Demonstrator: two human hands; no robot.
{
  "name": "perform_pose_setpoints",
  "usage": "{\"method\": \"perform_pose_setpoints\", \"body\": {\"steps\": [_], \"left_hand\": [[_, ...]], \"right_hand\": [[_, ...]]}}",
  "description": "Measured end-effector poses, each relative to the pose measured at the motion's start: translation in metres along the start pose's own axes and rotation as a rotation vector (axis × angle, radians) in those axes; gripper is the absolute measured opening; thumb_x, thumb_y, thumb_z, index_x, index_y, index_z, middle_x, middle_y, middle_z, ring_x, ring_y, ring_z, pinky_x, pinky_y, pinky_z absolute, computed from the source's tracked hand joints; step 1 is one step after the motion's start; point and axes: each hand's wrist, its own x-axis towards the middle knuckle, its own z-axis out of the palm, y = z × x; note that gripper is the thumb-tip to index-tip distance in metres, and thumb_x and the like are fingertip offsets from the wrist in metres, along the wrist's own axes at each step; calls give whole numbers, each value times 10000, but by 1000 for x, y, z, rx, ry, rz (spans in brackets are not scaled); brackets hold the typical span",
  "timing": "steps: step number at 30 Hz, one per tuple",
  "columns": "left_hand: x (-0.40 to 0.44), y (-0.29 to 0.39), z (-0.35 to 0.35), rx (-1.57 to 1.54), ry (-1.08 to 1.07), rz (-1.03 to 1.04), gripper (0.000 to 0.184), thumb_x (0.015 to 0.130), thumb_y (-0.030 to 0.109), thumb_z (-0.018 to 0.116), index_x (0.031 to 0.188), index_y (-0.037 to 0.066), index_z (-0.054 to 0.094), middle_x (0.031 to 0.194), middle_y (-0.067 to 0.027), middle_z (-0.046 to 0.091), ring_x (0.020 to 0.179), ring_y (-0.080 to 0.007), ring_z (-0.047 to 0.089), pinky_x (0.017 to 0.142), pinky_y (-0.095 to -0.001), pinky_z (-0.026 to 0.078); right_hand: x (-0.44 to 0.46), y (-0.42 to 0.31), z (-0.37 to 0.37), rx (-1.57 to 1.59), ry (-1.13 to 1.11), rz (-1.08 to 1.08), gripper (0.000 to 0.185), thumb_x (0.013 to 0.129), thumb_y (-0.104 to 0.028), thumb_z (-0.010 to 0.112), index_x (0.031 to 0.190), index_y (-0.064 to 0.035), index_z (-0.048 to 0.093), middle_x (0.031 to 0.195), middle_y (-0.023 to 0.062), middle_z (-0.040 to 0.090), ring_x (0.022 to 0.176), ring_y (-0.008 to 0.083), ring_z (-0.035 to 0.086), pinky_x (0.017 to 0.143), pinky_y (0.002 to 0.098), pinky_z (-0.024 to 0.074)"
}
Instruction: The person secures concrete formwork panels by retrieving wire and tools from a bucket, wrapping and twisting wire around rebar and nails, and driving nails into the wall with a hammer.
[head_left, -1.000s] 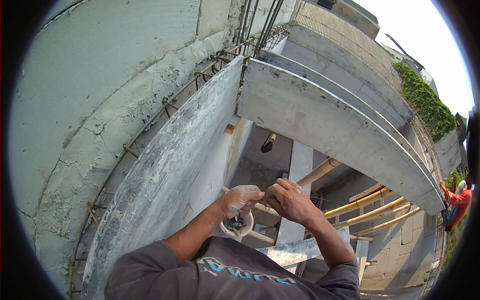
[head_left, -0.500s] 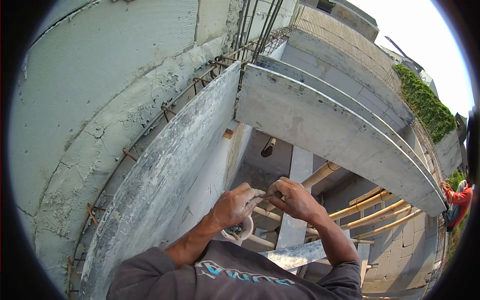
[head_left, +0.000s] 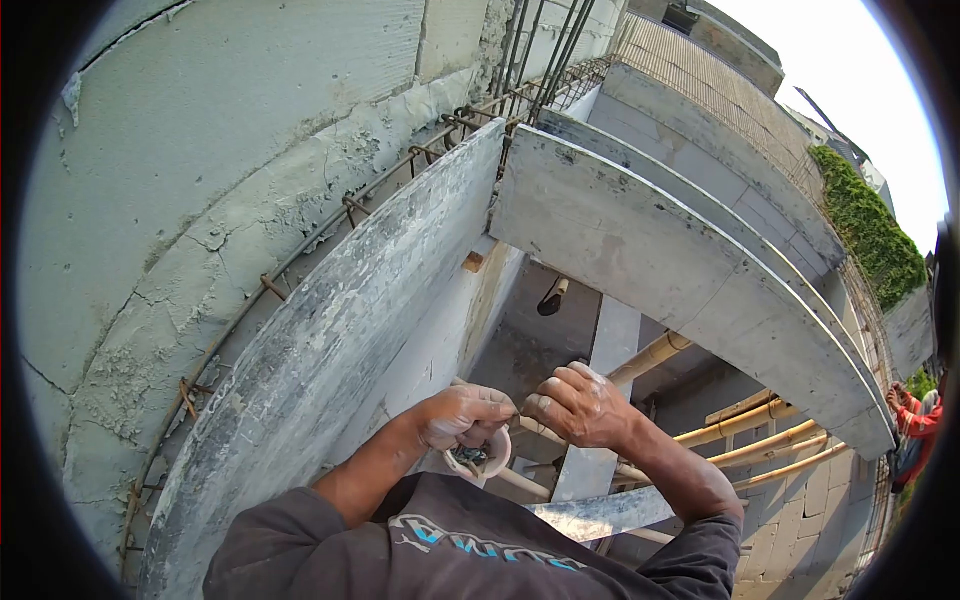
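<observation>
My left hand (head_left: 462,415) is closed in a pinch above a small whitish bucket (head_left: 492,458) that holds small dark pieces. Close to its fingertips, my right hand (head_left: 575,405) is curled with the fingers pressed together. Whatever lies between the fingers of either hand is too small to make out. Pale dust or cement coats the fingers of both hands. The bucket is partly hidden behind my left hand. Left of my hands rises a tall grey formwork panel (head_left: 330,290), and another grey panel (head_left: 640,240) runs off to the right.
Steel rebar (head_left: 350,206) lies between the left panel and the rough block wall (head_left: 230,110). Below are bamboo poles (head_left: 755,415) and a grey plank (head_left: 612,340) over a deep opening. A person in red (head_left: 915,420) is at the far right edge.
My hands have come apart slightly at the fingertips, and my right hand has turned into a tighter curl. The whole view has shifted, so the panels appear further right.
</observation>
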Motion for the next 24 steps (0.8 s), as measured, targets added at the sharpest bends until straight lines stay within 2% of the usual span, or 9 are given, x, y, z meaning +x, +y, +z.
{"method": "perform_pose_setpoints", "body": {"steps": [1,4,6,9,10,13,16,24], "left_hand": [[-3,-3,4,-91,-19,-43,259,1033,308,561,968,59,594,729,62,393,556,-16,312,466,-188,263],[2,-11,16,-379,-84,84,259,1035,303,557,992,50,589,770,63,410,545,-22,300,477,-194,280],[3,-3,20,-327,36,206,257,1039,293,546,1018,41,589,783,65,410,540,-23,287,486,-196,283],[1,11,33,-167,167,353,278,1047,284,537,1106,21,604,750,78,399,525,-20,297,481,-191,280],[0,15,37,-114,215,387,290,1048,279,538,1138,13,610,720,87,387,527,-16,308,474,-187,277],[-3,17,34,15,146,494,302,1044,273,550,1157,1,617,712,88,411,523,-12,316,470,-192,272],[-2,18,28,142,162,516,297,1042,259,555,1170,-1,623,670,79,396,526,-26,303,491,-207,271],[-2,23,45,210,329,598,210,987,174,652,1123,14,644,700,60,458,555,-34,342,512,-214,295]], "right_hand": [[1,2,1,-5,16,-19,213,802,-182,667,983,-90,604,830,37,502,790,208,569,702,352,470],[7,12,8,3,131,37,233,774,-143,695,981,-91,602,845,45,519,782,212,571,701,350,466],[12,16,10,59,141,179,240,785,-118,730,983,-81,601,858,61,535,780,236,579,705,359,474],[25,12,5,266,158,485,222,869,-169,745,984,-50,597,861,89,551,799,285,598,713,401,506],[27,11,2,306,169,497,216,870,-162,743,984,-49,598,857,90,552,796,288,602,709,404,508],[33,11,-5,385,209,504,197,872,-142,736,982,-46,604,849,96,554,780,296,612,692,408,515],[32,10,-7,386,241,492,179,872,-129,733,974,-43,613,850,100,560,747,300,617,665,408,516],[28,7,-4,352,306,498,174,870,-135,740,972,-50,628,834,95,574,695,301,625,637,409,514]]}}
